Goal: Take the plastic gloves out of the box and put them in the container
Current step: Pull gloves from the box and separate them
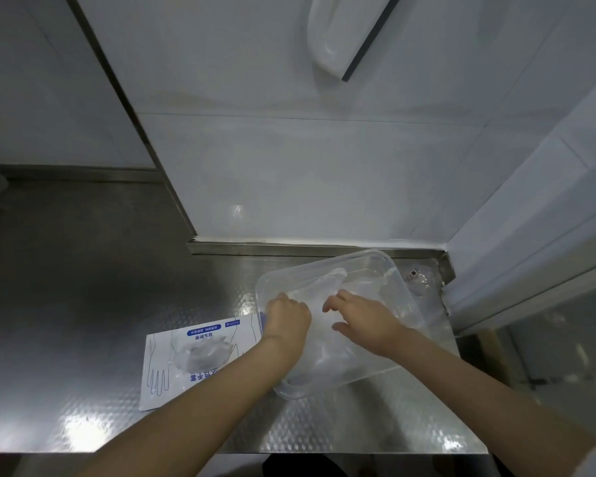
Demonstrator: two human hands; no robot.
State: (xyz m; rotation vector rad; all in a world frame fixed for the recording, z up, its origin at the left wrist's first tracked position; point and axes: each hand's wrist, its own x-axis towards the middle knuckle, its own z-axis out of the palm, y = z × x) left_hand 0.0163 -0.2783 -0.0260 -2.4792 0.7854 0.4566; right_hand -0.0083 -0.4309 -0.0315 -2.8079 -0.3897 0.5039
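The container (pixel 401 280), clear plastic, sits askew on the steel desk (pixel 83 304) near the back right corner, with both hands over it. The left hand (pixel 286 318) is at its left rim, knuckles up, fingers curled down out of sight; whether it grips the rim, a glove or nothing I cannot tell. The right hand (pixel 362 318) is over the middle with fingers loosely spread, holding nothing that shows. Some gloves (pixel 331 278) lie inside as a pale crumpled film, hard to tell from the clear wall. The box (pixel 166 366) lies flat just left of the container, and more bunch in its oval opening (pixel 200 352), so the job looks part done.

The gloves should be nearly weightless, limp and slippery, and likely to cling and come out in clumps. I would pinch a bunched fold at the opening, not a single edge. The box looks light enough to lift with the pull, so the other hand should hold it down. Once in the container the film may puff up; a flat palm should settle it
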